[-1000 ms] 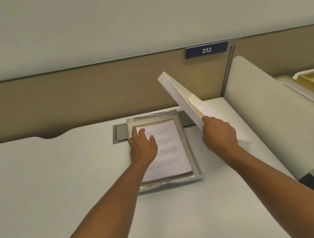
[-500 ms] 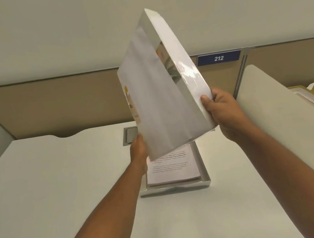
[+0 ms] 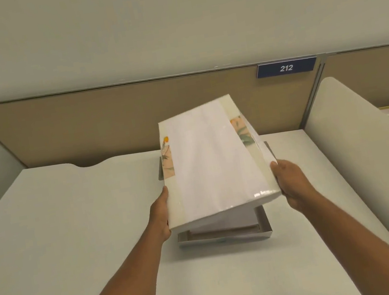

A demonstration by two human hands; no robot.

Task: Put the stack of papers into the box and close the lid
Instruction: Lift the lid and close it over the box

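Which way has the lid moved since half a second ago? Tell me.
Yes. The lid has dropped from above the 212 sign to hover tilted over the box.

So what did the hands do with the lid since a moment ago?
The right hand swung the lid up from beside the box, then down over it. The left hand left the papers and took the lid's other edge. Box and papers stayed put on the desk.

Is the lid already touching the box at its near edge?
Apart. The head view shows the lid, tilted, with a clear gap above the near rim of the box.
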